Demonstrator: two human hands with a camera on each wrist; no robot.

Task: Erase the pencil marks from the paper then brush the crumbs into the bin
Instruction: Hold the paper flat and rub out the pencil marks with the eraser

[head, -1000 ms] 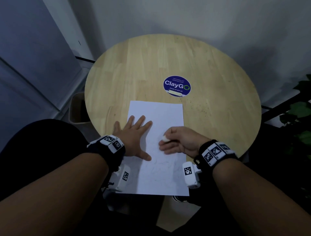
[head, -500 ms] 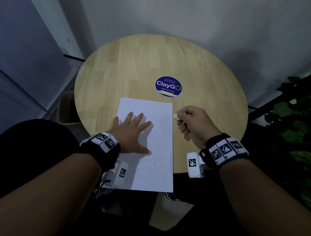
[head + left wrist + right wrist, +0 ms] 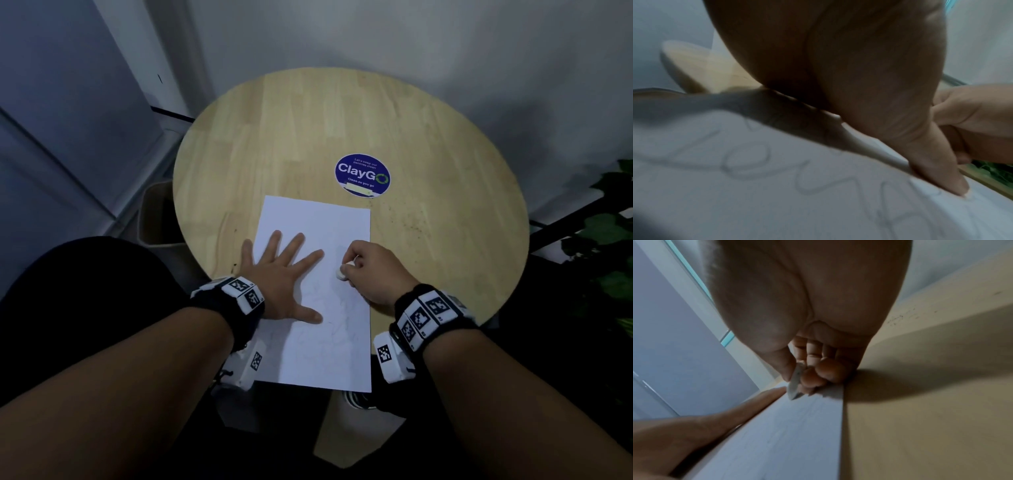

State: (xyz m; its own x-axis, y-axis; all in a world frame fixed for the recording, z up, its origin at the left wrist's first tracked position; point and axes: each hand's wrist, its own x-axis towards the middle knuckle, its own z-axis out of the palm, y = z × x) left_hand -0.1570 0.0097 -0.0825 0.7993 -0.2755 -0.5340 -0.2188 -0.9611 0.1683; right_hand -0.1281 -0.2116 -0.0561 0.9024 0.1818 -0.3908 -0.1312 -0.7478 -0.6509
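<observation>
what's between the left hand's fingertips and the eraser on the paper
In the head view, only bare white paper lies between the left hand and the eraser pinched in the right hand; the pencil marks show nearer the person.

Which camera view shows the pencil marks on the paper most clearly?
The left wrist view: the pencil marks fill it as large looping strokes on the paper, though slightly blurred. In the head view they are only faint lines near the left hand. In the right wrist view barely any traces are visible.
</observation>
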